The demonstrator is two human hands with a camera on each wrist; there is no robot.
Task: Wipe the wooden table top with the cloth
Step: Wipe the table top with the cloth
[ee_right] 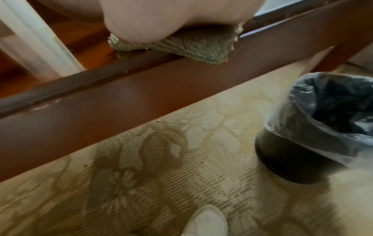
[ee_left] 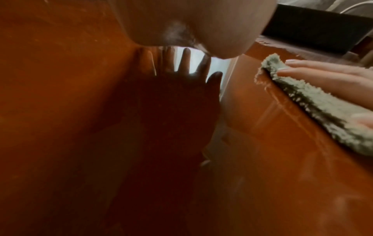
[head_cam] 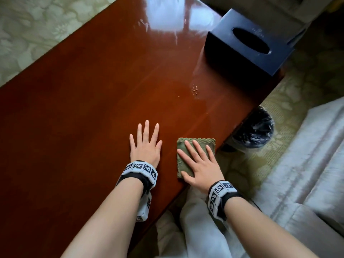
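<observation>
A glossy red-brown wooden table top fills the head view. A folded green cloth lies at its near right edge. My right hand presses flat on the cloth with straight, spread fingers. In the right wrist view the cloth slightly overhangs the table edge under my palm. My left hand rests flat on the bare wood just left of the cloth, fingers spread. The left wrist view shows the cloth with my right fingers on it. A few crumbs lie farther up the table.
A dark blue tissue box stands on the table's far right corner. A black waste bin with a plastic liner stands on the patterned carpet beside the table. A pale sofa is at the right. My white shoe is on the carpet.
</observation>
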